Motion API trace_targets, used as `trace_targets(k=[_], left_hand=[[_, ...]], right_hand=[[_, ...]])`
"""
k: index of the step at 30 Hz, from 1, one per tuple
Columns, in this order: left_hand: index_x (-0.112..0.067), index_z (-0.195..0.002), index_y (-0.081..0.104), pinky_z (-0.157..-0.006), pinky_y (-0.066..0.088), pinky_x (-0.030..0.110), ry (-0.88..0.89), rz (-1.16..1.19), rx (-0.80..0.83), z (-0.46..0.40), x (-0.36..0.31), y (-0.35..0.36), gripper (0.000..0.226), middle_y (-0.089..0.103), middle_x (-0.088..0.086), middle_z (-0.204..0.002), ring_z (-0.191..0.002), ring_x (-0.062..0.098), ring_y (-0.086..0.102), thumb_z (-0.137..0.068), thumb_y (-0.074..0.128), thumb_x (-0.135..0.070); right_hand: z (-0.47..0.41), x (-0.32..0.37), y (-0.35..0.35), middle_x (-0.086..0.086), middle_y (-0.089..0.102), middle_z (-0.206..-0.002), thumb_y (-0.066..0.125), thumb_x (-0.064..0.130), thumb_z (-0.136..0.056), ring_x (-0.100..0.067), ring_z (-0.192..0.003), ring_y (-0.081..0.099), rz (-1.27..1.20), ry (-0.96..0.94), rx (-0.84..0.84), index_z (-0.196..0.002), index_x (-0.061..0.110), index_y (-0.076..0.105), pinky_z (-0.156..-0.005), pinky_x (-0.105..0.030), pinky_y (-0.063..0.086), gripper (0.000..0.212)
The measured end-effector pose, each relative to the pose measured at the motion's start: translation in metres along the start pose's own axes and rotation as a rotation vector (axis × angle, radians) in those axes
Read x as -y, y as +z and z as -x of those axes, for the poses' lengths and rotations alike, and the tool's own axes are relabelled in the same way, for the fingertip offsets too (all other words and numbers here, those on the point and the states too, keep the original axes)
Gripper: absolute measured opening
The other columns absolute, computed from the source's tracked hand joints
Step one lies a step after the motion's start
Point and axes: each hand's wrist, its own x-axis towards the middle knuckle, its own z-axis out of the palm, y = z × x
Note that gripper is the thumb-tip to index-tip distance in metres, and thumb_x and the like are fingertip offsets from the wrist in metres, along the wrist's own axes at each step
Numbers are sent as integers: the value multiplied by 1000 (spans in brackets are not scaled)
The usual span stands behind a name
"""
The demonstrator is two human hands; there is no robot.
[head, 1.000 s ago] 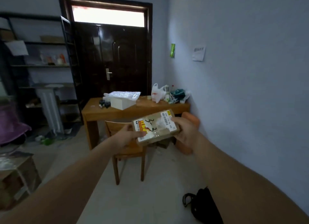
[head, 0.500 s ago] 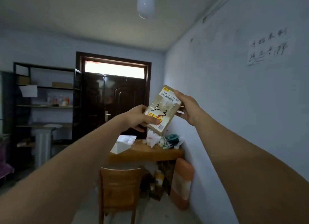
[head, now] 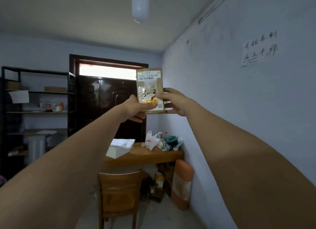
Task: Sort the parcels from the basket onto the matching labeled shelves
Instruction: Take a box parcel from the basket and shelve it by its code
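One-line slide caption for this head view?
Both hands, left hand and right hand, hold parcel marked 3-2 upright.

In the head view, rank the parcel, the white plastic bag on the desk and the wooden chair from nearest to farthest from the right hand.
1. Parcel: gripped by the right hand at its right edge.
2. White plastic bag: below, on the desk by the wall.
3. Wooden chair: lowest, down-left, in front of the desk.

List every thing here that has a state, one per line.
parcel: upright, held up in both hands, marked 3-2
left hand: grips the parcel's lower left corner
right hand: pinches the parcel's right edge
door: closed
ceiling bulb: off
white box: on the table, covered with plastic film
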Motion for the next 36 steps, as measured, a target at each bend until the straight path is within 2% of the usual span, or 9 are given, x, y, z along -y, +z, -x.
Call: trace_targets(k=[2,8,11,14,17,20,26,32,36], left_hand=[[-19,-114,56,-69,57,33,24,-63,28,1,-2,4,45,67,9,-105,-92,25,67,-78,72,-42],[-16,-115,58,-79,56,41,87,-66,100,-2,-5,40,46,67,9,-104,-89,24,66,-80,71,-40],[-24,-101,57,-74,54,35,137,-1,191,0,-12,74,28,66,6,-99,-81,20,64,-81,69,-40],[-22,-107,56,-74,54,35,166,37,280,2,-20,116,36,66,5,-100,-83,21,65,-80,70,-42],[-26,-100,56,-73,55,36,215,81,363,14,-36,158,29,66,2,-95,-79,20,65,-81,70,-41],[-24,-106,56,-73,56,37,264,90,433,35,-58,190,35,67,4,-96,-80,22,66,-80,70,-43],[-18,-130,48,-69,57,34,382,67,464,82,-130,207,66,65,5,-109,-85,20,68,-77,69,-51],[-20,-133,48,-65,55,30,506,52,491,162,-204,219,62,64,6,-113,-86,21,67,-81,67,-48],[-18,-130,49,-70,57,34,534,103,527,223,-249,242,62,65,6,-110,-86,21,67,-79,69,-48]], right_hand=[[3,-4,-5,-5,67,-107,69,24,-84,-22,-93,66,16,11,-28,-126,19,49,-80,-37,56,46],[29,-14,-32,-3,68,-106,68,23,-85,-19,-89,66,64,54,-155,-121,25,51,-76,-32,54,39],[55,-19,-58,-5,68,-110,69,25,-84,-21,-91,67,146,94,-251,-127,23,51,-81,-33,55,46],[95,-21,-88,-7,69,-111,70,27,-83,-24,-93,67,228,143,-352,-128,22,51,-90,-37,54,49],[143,-19,-115,-7,69,-109,70,28,-83,-23,-90,67,280,194,-430,-128,23,50,-89,-36,53,50],[187,-5,-136,-7,69,-110,71,29,-82,-23,-90,67,331,247,-465,-131,24,49,-87,-34,54,53],[266,47,-159,-6,70,-108,67,27,-86,-22,-90,67,352,170,-536,-134,23,47,-84,-32,53,52],[368,107,-164,-7,69,-109,68,26,-85,-26,-96,67,387,124,-608,-135,23,46,-89,-35,53,54],[447,145,-170,-7,69,-110,69,28,-84,-26,-94,68,452,132,-670,-135,24,47,-89,-35,53,56]])
